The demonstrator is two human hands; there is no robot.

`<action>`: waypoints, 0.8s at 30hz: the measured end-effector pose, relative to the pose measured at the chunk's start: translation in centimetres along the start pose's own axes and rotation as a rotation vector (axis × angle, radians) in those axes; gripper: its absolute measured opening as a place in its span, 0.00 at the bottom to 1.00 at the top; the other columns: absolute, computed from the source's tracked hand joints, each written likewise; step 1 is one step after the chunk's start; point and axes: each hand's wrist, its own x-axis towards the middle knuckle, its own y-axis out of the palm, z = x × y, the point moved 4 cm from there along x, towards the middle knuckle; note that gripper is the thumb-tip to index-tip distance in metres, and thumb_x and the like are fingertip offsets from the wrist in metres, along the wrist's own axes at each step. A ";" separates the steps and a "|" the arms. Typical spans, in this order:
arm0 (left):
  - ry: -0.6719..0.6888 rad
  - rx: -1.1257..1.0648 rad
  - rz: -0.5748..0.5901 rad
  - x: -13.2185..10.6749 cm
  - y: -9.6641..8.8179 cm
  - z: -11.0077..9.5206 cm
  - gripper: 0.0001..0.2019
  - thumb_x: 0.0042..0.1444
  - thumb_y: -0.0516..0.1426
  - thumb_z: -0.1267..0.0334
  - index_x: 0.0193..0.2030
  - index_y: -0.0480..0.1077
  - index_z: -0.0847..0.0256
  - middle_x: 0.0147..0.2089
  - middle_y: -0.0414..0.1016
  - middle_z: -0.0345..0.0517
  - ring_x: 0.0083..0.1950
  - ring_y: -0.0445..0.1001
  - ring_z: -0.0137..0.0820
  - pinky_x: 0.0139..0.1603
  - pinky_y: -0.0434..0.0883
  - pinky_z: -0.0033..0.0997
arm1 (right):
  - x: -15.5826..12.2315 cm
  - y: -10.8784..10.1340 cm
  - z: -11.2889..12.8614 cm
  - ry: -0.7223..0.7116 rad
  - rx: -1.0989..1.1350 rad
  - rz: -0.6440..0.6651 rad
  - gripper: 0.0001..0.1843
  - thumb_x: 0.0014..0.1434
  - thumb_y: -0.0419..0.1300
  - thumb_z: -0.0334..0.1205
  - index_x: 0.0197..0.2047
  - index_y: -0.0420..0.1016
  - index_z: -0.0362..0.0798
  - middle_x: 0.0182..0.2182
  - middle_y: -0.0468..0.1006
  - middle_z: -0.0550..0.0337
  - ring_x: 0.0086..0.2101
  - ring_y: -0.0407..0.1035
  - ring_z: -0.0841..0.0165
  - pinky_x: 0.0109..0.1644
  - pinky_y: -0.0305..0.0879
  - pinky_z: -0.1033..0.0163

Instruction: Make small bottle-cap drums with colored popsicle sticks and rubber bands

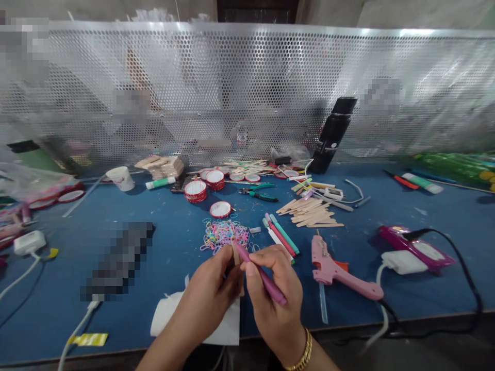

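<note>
In the right hand (289, 286) sits a marker (272, 288).

The counter (174, 219) has a blue, paint-flecked surface. Items resting directly on it are located as follows.

Front: white sheet (166, 315), overhanging the edge; pink glue gun (342, 275), lying on its side at right; dark rectangular object (118, 260), blurred, at left.

Centre: loose pile of multicoloured elastic bands (222, 234); single red-rimmed disc (220, 209), just behind the pile; capped markers (281, 233), side by side; spread of flat wooden sticks (309, 212), right of the markers.

Rear: white cup (120, 179); green-and-white tube (160, 183); stacked red-rimmed discs (195, 191); teal-handled pliers (259, 194); black bottle (331, 139).

Far right: magenta packet (398, 241).
</note>
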 end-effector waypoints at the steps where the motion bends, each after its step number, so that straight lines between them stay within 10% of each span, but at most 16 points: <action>1: -0.001 -0.002 0.002 0.0 0.0 0.0 0.07 0.71 0.51 0.60 0.40 0.65 0.57 0.33 0.70 0.38 0.33 0.63 0.29 0.34 0.60 0.29 | 0.0 0.0 0.0 0.004 -0.001 -0.001 0.06 0.68 0.58 0.31 0.45 0.71 0.51 0.35 0.78 0.61 0.36 0.75 0.66 0.48 0.70 0.54; 24: 0.007 -0.003 -0.007 0.1 0.0 0.1 0.10 0.71 0.52 0.58 0.37 0.61 0.56 0.36 0.73 0.41 0.34 0.65 0.31 0.34 0.60 0.30 | 0.0 -0.1 0.1 0.009 -0.019 -0.009 0.06 0.67 0.58 0.30 0.44 0.72 0.51 0.35 0.78 0.61 0.37 0.75 0.67 0.47 0.69 0.56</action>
